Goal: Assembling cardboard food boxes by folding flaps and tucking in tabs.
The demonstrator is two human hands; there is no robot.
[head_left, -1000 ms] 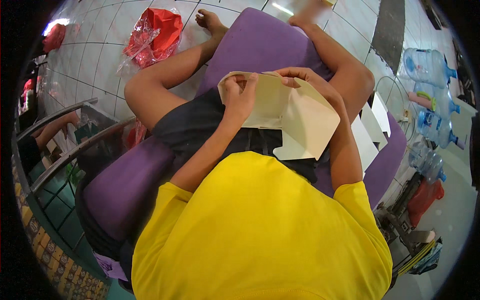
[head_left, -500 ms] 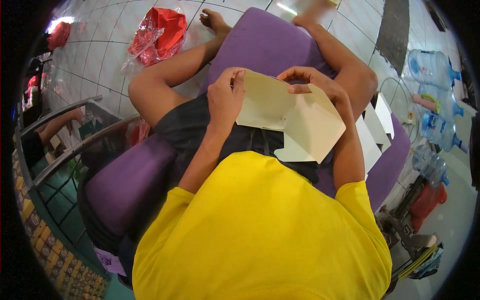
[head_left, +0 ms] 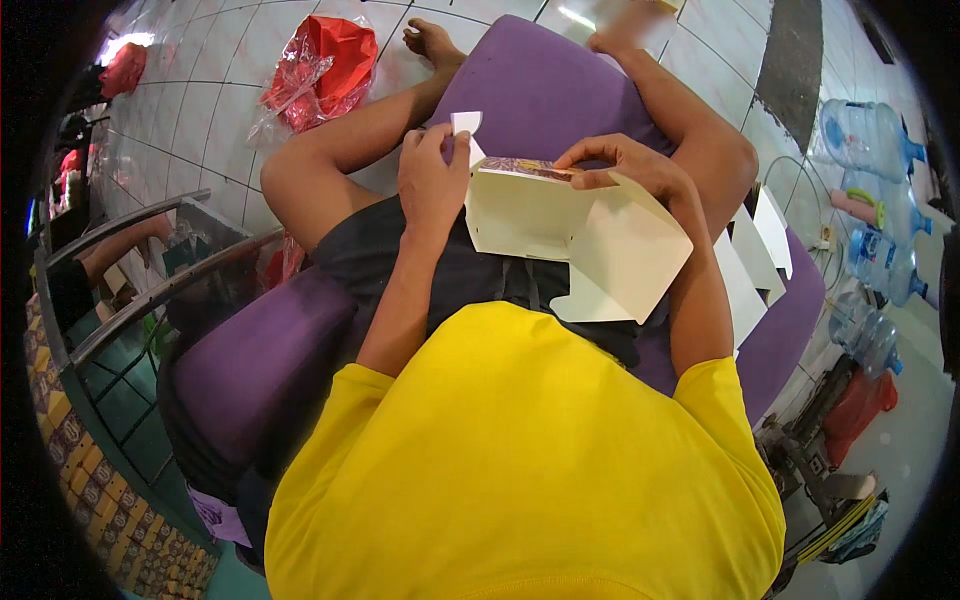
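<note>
A partly folded cardboard box (head_left: 520, 218), cream inside with a printed outer face, stands over my lap. Its wide flap (head_left: 632, 255) spreads toward my right forearm. At the box's left end, my left hand (head_left: 433, 175) pinches a small white side flap (head_left: 466, 124) between thumb and fingers. My right hand (head_left: 632, 163) grips the far printed wall near the right corner, thumb inside and fingers over the edge. Part of the right palm is behind the wide flap.
More flat white cardboard pieces (head_left: 742, 280) lie by my right thigh on the purple cushion (head_left: 545, 85). Clear water jugs (head_left: 868, 135) stand at the right. A red plastic bag (head_left: 330, 70) is on the tiled floor, and a metal-framed mirror (head_left: 140, 270) is at the left.
My left hand has moved slightly left and the small end flap now stands up in it. The far wall has tipped, showing its printed face. My right hand stays in place.
</note>
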